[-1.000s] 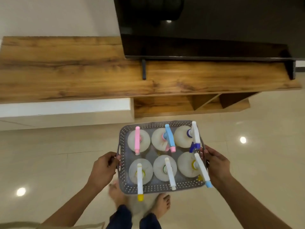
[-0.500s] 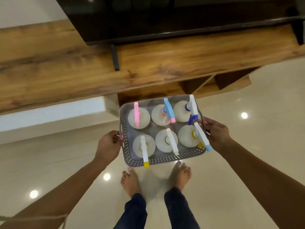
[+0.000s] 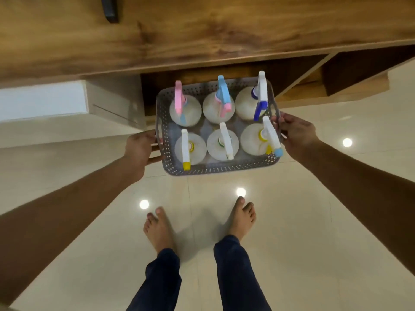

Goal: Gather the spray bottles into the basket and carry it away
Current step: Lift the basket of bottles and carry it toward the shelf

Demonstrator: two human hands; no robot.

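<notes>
A grey perforated basket [image 3: 221,169] hangs in the air in front of me, above the floor. It holds several white spray bottles in two rows, among them one with a pink trigger [image 3: 179,98], one with a light blue trigger [image 3: 223,89] and one with a yellow nozzle tip [image 3: 186,165]. My left hand [image 3: 139,150] grips the basket's left side. My right hand [image 3: 296,134] grips its right side. Both arms are stretched forward.
A long wooden cabinet top [image 3: 202,34] runs across just beyond the basket, with open wooden shelves [image 3: 332,86] below it at the right and a white unit [image 3: 67,102] at the left. My bare feet [image 3: 197,225] stand on glossy cream floor tiles.
The view has tilted down and closer to the cabinet. The basket stays held in both hands and now sits nearer the cabinet's front edge, with my feet further below it.
</notes>
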